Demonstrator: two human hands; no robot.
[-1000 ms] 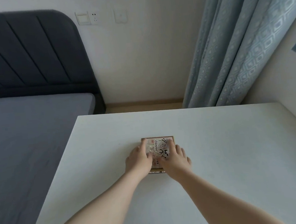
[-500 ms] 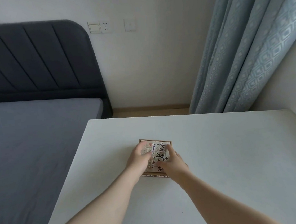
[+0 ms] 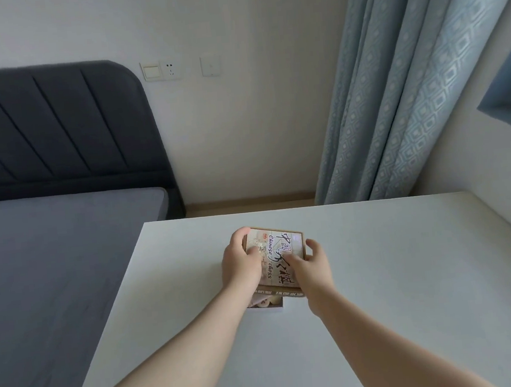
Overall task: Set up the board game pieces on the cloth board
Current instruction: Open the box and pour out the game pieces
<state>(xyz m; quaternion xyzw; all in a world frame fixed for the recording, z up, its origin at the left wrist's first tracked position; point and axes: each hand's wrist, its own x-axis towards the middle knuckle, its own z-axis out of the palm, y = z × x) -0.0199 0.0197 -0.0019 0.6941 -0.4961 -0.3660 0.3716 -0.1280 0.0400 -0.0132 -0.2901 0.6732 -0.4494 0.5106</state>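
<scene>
A small cardboard Chinese chess box sits in the middle of the white table (image 3: 380, 275). Its printed lid (image 3: 280, 250) is raised off the lower tray (image 3: 268, 304), whose near edge shows beneath it with pale pieces inside. My left hand (image 3: 241, 265) grips the lid's left side, thumb on top. My right hand (image 3: 309, 266) grips the lid's right side, fingers curled round its edge. No cloth board is in sight.
A grey bed (image 3: 53, 275) runs along the table's left edge, with a dark padded headboard (image 3: 54, 128) behind. Blue curtains (image 3: 400, 85) hang at the back right. A wall meets the table's right side.
Both hands shifted from resting on top of the box to gripping its sides. The lid has lifted off the tray, uncovering the tray's near edge. The camera has tilted up.
</scene>
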